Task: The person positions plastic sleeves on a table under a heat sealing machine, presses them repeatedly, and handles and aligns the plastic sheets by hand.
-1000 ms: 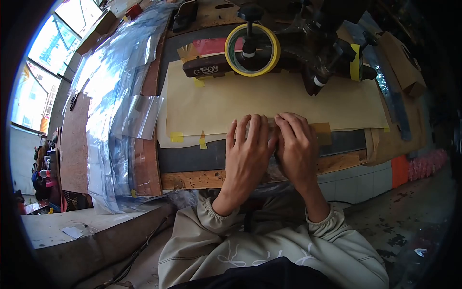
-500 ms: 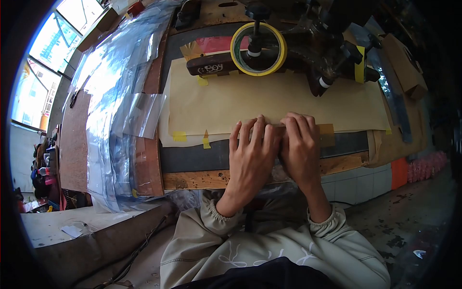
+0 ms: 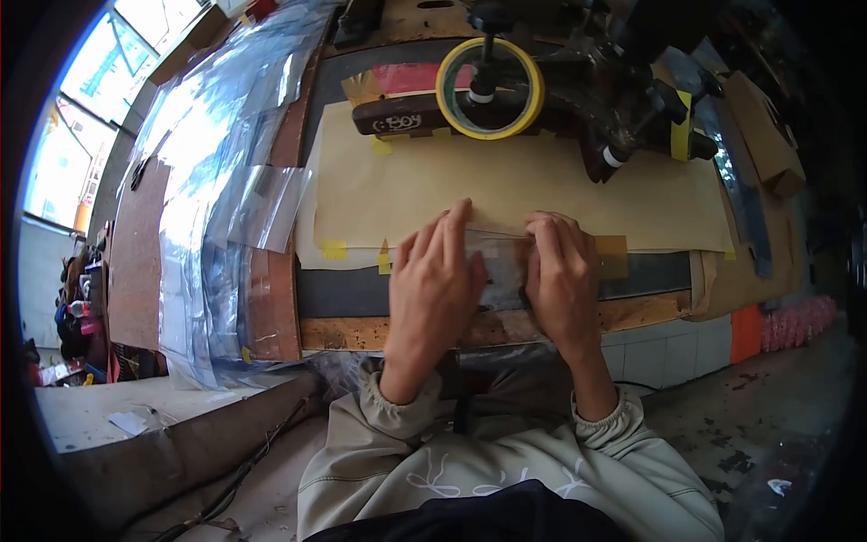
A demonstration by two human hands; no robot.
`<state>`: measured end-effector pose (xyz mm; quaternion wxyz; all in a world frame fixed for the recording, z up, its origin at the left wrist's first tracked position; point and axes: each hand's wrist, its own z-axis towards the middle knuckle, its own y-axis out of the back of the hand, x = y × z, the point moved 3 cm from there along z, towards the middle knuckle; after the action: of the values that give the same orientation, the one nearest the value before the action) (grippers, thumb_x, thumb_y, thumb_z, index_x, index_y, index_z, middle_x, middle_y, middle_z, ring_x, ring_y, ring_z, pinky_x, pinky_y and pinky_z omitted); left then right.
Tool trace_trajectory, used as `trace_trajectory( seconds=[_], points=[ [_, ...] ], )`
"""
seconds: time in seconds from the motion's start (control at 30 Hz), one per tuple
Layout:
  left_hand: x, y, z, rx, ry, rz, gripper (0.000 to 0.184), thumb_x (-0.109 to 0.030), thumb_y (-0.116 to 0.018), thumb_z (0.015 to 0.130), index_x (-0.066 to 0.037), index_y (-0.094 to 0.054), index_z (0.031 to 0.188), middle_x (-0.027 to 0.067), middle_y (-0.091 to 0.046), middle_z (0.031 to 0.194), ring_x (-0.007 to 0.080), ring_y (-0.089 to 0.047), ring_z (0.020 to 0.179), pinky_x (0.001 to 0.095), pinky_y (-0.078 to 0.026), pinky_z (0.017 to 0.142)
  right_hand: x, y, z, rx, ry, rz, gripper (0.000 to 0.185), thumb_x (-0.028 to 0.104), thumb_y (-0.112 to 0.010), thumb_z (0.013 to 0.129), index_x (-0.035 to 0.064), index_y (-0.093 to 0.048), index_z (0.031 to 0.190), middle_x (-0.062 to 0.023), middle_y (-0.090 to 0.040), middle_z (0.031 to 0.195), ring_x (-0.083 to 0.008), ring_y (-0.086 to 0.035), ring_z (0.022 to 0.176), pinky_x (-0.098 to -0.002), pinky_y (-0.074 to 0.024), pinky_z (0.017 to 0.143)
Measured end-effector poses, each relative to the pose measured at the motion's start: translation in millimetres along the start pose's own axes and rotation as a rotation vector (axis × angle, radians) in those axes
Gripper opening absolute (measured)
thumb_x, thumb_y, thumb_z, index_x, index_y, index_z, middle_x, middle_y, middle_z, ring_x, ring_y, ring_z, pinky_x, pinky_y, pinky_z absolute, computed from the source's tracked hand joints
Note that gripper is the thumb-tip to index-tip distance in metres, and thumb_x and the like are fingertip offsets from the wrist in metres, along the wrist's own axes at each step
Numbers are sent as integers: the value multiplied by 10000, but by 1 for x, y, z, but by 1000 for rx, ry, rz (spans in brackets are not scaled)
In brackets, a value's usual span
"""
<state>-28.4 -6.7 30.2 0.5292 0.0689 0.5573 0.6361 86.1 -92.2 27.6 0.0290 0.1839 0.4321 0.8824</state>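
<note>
A clear plastic sheet point(image 3: 502, 275) lies across the front edge of the brown paper point(image 3: 533, 194), between my two hands. My left hand point(image 3: 432, 275) rests at its left side, fingers stretched forward and index tip on the paper. At the right, my right hand point(image 3: 564, 282) lies over the plastic with its fingers extended and slightly bent, tips near the paper's edge. A brown tape strip point(image 3: 611, 256) shows just right of that hand. What lies under both palms is hidden.
A dark clamp arm point(image 3: 569, 99) with knobs crosses the back of the board, a yellow tape roll point(image 3: 538, 90) hung on it. Stacked clear plastic bags point(image 3: 212, 217) cover the left side. Small yellow tape pieces point(image 3: 334, 249) sit along the paper's edge. A cardboard box point(image 3: 766, 131) stands right.
My left hand has moved left, away from my right hand, uncovering the clear plastic between them. My right hand has stayed nearly in place.
</note>
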Motion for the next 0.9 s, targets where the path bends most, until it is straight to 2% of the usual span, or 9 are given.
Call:
trace_trajectory(
  seconds=[0.03,0.13,0.33,0.37,0.5,0.6,0.7,0.8,0.9],
  points=[
    [2,4,2,39,-8,22,446,-98,-572,800,-43,-443,1223,105,-576,1135,253,-553,1042,364,-383,894,0,1,-1,5,-9,7,159,-16,-547,782,-12,-557,941,-110,-601,936,-246,-575,974,-373,-434,840],
    [-1,6,1,17,-42,58,441,-95,-608,787,-50,-466,1203,81,-599,1086,247,-568,1010,359,-383,888,1,1,0,9,-8,24,178,-26,-552,771,-18,-571,948,-114,-606,925,-244,-582,970,-370,-435,841],
    [-10,-1,-12,-155,-151,233,309,-110,-639,810,-52,-552,1101,63,-642,1056,207,-594,1015,349,-372,933,-1,0,-5,-72,39,12,160,-38,-561,743,-25,-608,896,-124,-640,893,-245,-615,946,-360,-456,823],
    [-11,1,-12,-97,-123,209,275,-99,-612,835,-32,-566,1097,83,-631,1115,196,-579,1076,361,-373,958,-1,0,-6,-79,43,10,156,-39,-561,739,-24,-610,887,-125,-644,893,-246,-619,943,-360,-460,820],
    [-13,-3,-15,-35,-197,309,285,-80,-557,853,9,-564,1124,112,-622,1137,202,-565,1120,387,-389,970,-1,2,-6,-73,35,28,162,-41,-559,731,-17,-607,884,-129,-643,895,-250,-621,941,-367,-465,818],
    [-13,-5,-19,-31,-221,352,287,-78,-553,846,8,-566,1120,124,-627,1126,197,-567,1122,379,-362,999,-1,2,-6,-54,33,24,153,-40,-559,731,-16,-600,876,-132,-641,896,-254,-620,943,-368,-465,820],
    [-13,-4,-20,-46,-228,382,283,-87,-559,843,-7,-566,1115,113,-612,1136,210,-570,1095,373,-362,972,0,1,-5,-62,35,14,136,-34,-560,739,-16,-594,870,-133,-640,894,-256,-619,938,-367,-467,810],
    [-16,1,-18,24,-139,404,271,-112,-592,828,-54,-573,1091,73,-579,1137,214,-550,1043,370,-367,911,0,3,-5,-58,26,20,122,-24,-564,750,-13,-594,868,-132,-639,892,-256,-618,929,-363,-469,795],
    [-9,-1,-19,-31,-84,352,263,-135,-631,804,-96,-576,1058,44,-548,1130,213,-516,1006,370,-372,848,1,3,-4,-52,21,22,108,-16,-566,759,-9,-593,863,-130,-638,887,-256,-618,920,-360,-470,782]
  ],
)
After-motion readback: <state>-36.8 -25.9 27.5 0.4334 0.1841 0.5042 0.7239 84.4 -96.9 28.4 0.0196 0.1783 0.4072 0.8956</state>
